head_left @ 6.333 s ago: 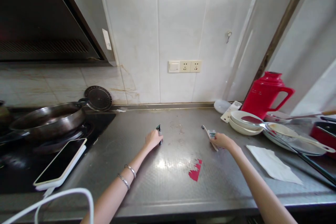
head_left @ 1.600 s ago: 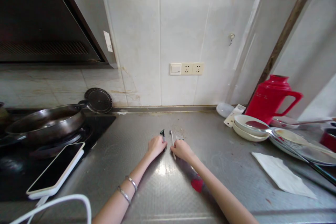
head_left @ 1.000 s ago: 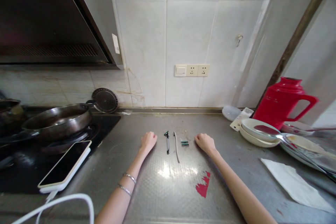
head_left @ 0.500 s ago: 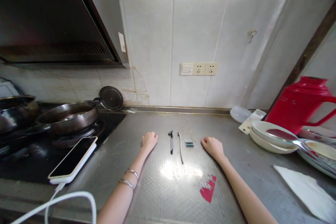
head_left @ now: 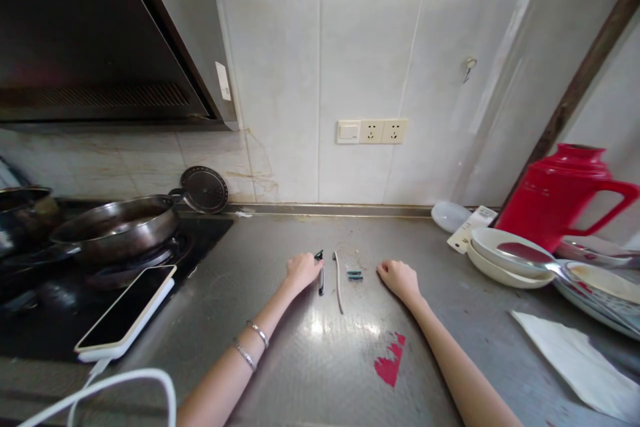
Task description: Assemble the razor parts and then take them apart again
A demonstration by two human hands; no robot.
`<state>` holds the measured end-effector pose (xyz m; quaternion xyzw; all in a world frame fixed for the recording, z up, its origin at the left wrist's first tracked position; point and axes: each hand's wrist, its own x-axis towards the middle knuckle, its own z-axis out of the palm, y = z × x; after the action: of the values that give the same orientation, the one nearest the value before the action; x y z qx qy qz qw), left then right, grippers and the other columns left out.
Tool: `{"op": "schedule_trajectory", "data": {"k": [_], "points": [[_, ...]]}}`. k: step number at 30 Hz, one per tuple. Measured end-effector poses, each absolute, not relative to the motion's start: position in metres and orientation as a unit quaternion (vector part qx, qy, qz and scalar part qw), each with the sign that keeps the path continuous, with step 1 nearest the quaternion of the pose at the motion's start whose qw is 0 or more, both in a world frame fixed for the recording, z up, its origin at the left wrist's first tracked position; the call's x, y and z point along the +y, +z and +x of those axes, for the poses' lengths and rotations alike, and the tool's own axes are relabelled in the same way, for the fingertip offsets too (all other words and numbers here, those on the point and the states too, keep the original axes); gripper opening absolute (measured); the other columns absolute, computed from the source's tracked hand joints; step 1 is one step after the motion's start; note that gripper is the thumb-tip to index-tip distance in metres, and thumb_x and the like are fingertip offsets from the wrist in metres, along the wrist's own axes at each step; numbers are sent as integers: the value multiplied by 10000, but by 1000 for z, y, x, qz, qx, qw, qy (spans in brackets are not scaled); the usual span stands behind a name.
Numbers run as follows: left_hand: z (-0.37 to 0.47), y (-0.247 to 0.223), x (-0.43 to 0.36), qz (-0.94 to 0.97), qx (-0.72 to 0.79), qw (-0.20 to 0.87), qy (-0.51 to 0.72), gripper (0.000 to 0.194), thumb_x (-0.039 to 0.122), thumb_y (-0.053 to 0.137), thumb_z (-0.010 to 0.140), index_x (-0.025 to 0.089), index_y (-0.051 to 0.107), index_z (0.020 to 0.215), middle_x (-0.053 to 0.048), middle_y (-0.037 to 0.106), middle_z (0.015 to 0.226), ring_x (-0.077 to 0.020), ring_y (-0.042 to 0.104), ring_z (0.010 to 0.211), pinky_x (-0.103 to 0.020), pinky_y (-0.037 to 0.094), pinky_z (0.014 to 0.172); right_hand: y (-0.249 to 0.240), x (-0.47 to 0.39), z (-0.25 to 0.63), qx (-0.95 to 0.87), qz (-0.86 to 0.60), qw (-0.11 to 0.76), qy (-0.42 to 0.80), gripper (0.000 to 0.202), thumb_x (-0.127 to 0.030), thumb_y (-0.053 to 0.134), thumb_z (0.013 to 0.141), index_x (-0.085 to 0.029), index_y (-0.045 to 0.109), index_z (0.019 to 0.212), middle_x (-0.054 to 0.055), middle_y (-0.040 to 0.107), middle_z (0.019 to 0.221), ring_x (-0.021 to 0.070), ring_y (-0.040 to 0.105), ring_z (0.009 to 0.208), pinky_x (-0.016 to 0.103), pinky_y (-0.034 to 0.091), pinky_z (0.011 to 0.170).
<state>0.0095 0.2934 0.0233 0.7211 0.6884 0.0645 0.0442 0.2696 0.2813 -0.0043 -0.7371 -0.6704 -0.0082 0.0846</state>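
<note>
My left hand (head_left: 303, 271), with two silver bangles on the wrist, has its curled fingers at the upper part of a razor (head_left: 321, 282). The razor lies on the steel counter, its dark head just past my fingertips. To its right is a thin, pale, slightly bent rod (head_left: 339, 285). Beyond the rod sit small dark-green bars (head_left: 355, 275) that look like razor cartridges, on something clear. My right hand (head_left: 399, 278) rests on the counter right of these, fingers curled in, with nothing visible in them.
A phone (head_left: 127, 310) with a white cable lies at the left by the stove, where a pan (head_left: 117, 230) stands. Bowls (head_left: 510, 277), a red thermos jug (head_left: 560, 197) and a white paper sheet (head_left: 575, 363) are at the right. A red patch (head_left: 390, 363) marks the counter.
My left hand has moved right and reached the razor, which was uncovered before. My right hand stays in place. The view has turned slightly right.
</note>
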Motion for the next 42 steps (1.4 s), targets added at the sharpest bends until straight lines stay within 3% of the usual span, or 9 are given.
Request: {"op": "schedule_trajectory", "data": {"k": [3, 6, 10, 13, 16, 20, 25, 29, 42], "points": [[24, 23, 299, 732, 676, 67, 49, 458, 520, 420, 791, 152, 673, 891, -155, 676, 942, -270, 628, 898, -303, 452, 696, -4, 281, 269, -668, -739, 84, -4, 432, -356, 315, 863, -184, 701, 775, 126, 688, 845, 224, 641, 801, 246, 402, 604], [27, 18, 306, 730, 677, 78, 57, 346, 407, 471, 778, 142, 664, 886, -161, 674, 946, -266, 629, 896, -296, 450, 680, -4, 282, 270, -667, -741, 84, -4, 425, -352, 321, 863, -180, 700, 775, 130, 687, 851, 225, 641, 798, 246, 401, 603], [20, 9, 315, 726, 665, 120, 129, 230, 322, 499, 756, 142, 639, 725, -135, 681, 839, -244, 639, 837, -282, 443, 654, -6, 283, 270, -669, -739, 85, -8, 423, -351, 323, 860, -178, 700, 774, 131, 686, 844, 224, 641, 789, 250, 402, 607], [15, 3, 319, 683, 628, 275, 250, 257, 332, 476, 780, 139, 570, 638, -89, 653, 662, -192, 638, 649, -252, 438, 563, -7, 284, 270, -667, -740, 84, -10, 431, -362, 320, 856, -176, 699, 772, 131, 687, 841, 222, 640, 786, 249, 399, 604], [13, 2, 320, 596, 579, 445, 334, 244, 339, 430, 815, 141, 531, 713, -42, 621, 579, -122, 579, 471, -204, 406, 452, -7, 284, 271, -669, -739, 84, -10, 432, -358, 314, 853, -180, 698, 764, 129, 688, 836, 221, 640, 781, 251, 394, 595], [10, 6, 318, 454, 542, 560, 432, 197, 338, 501, 768, 145, 505, 728, 21, 539, 486, -50, 419, 321, -159, 273, 341, -9, 284, 271, -671, -736, 89, -15, 436, -358, 305, 855, -190, 697, 764, 122, 689, 824, 223, 639, 774, 256, 390, 593], [4, 7, 312, 401, 529, 605, 440, 297, 443, 460, 763, 150, 512, 760, 94, 374, 415, -31, 303, 290, -155, 185, 329, -10, 285, 272, -668, -739, 90, -17, 444, -368, 305, 852, -185, 702, 768, 127, 686, 823, 219, 635, 771, 255, 387, 600], [6, 4, 311, 368, 518, 631, 444, 336, 490, 444, 761, 168, 455, 668, 110, 314, 382, -26, 256, 281, -154, 140, 338, -10, 285, 272, -667, -739, 92, -9, 433, -363, 317, 847, -186, 707, 780, 127, 684, 839, 205, 629, 775, 244, 385, 608], [11, 4, 310, 380, 499, 619, 472, 343, 474, 498, 732, 179, 426, 573, 89, 328, 341, -36, 271, 255, -172, 138, 322, -6, 283, 270, -665, -741, 87, -4, 438, -371, 309, 854, -192, 701, 779, 122, 683, 846, 213, 629, 780, 253, 384, 604]]}}
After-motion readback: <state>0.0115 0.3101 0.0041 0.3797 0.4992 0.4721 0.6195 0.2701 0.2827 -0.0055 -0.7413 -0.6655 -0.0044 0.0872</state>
